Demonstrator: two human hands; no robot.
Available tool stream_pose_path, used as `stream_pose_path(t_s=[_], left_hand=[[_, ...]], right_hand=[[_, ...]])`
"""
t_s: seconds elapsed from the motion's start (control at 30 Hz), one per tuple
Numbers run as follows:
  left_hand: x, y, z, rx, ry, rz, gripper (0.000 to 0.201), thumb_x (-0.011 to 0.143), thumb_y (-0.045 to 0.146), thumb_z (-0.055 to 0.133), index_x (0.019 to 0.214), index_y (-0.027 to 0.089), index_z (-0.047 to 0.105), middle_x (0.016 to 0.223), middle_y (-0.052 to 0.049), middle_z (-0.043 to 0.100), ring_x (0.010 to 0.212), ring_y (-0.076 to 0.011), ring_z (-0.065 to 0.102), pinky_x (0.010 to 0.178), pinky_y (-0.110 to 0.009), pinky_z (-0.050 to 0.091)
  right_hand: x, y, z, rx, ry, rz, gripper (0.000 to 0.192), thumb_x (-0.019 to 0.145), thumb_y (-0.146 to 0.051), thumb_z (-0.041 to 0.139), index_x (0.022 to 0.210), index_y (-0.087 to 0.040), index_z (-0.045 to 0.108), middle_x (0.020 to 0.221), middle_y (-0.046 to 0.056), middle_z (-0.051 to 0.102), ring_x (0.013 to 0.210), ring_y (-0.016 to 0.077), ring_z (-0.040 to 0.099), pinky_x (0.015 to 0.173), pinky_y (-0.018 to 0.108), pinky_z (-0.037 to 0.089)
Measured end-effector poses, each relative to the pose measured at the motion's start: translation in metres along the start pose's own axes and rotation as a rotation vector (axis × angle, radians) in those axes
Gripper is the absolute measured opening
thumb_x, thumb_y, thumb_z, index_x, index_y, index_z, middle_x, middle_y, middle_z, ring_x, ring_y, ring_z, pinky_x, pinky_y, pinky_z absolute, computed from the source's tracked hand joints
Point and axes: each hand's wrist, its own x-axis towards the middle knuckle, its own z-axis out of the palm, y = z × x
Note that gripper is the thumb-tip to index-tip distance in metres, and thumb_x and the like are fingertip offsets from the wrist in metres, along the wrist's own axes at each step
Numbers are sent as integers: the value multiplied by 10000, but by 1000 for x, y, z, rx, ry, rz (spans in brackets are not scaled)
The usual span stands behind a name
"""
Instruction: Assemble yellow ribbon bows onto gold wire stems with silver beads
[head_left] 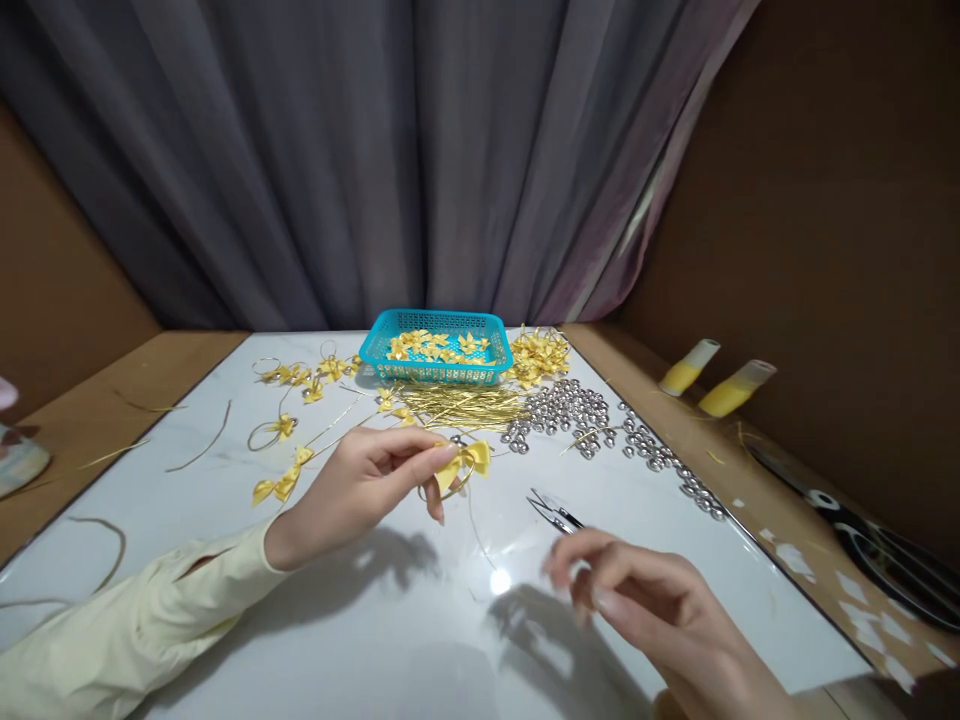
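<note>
Yellow bow [466, 461] between left hand [360, 490] fingertips

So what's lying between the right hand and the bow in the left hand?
Head view: small snips lie on the white tabletop between the right hand and the yellow bow pinched by the left hand.

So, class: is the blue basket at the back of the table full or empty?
Partly filled. The blue basket stands upright, with yellow bows lying over its floor, well below the rim.
</note>
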Motion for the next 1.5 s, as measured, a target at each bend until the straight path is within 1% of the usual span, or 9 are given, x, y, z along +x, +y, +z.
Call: stream_pose_path(t_s=[0.1,0.17,0.23,0.33,0.47,0.63,0.73,0.97,1.5], left_hand=[[-2,-1,1,-54,-29,-30,222,865,262,519,733,141,650,514,10,622,461,-78,524,406,-178,361],[-3,-2,2,-103,-64,-53,234,869,281,516,741,136,648,514,9,611,450,-75,520,400,-177,354],[-4,-3,2,-153,-88,-77,241,867,304,522,750,132,644,496,17,589,421,-67,492,395,-176,347],[-3,-3,3,-225,-112,-125,256,858,332,536,736,129,632,502,20,576,393,-58,471,378,-173,333],[-2,-3,5,-322,-113,-159,254,853,331,544,711,133,615,551,13,596,400,-53,498,357,-152,327],[1,-7,6,-365,-24,-155,223,859,304,546,733,133,615,531,21,586,404,-44,481,367,-135,343],[2,-9,6,-411,-21,-169,230,860,309,546,722,134,606,530,19,586,409,-47,486,361,-133,340],[0,-10,11,-564,-159,-312,240,823,342,588,733,121,610,536,14,573,388,-42,467,328,-127,299],[-3,-5,16,-654,-247,-403,265,827,316,573,649,121,601,555,8,572,392,-33,447,332,-115,290]], right_hand=[[12,4,19,-150,101,-88,199,799,-346,624,670,-200,669,1215,89,564,1123,233,513,953,386,410],[19,7,35,-138,86,-101,194,800,-356,621,687,-210,679,1274,76,530,1190,239,465,983,403,389],[25,12,49,-111,44,-110,189,792,-367,628,703,-210,683,1222,80,570,1130,228,519,953,382,420],[29,18,58,-6,-17,-50,219,795,-389,620,730,-187,673,865,73,684,739,160,630,713,282,508],[25,20,56,95,34,50,274,770,-414,636,682,-155,622,539,4,600,405,71,439,430,197,369],[12,17,52,146,57,59,280,760,-409,642,649,-155,602,508,1,576,369,46,323,390,195,259],[6,14,51,97,47,80,280,776,-409,621,654,-158,607,521,18,598,355,48,343,381,200,255],[7,-3,53,-411,357,-208,246,846,-331,534,677,-181,631,529,16,587,422,105,459,375,211,338],[16,-1,58,-462,307,-195,268,864,-303,488,664,-163,597,500,-11,554,393,74,428,373,181,305]])
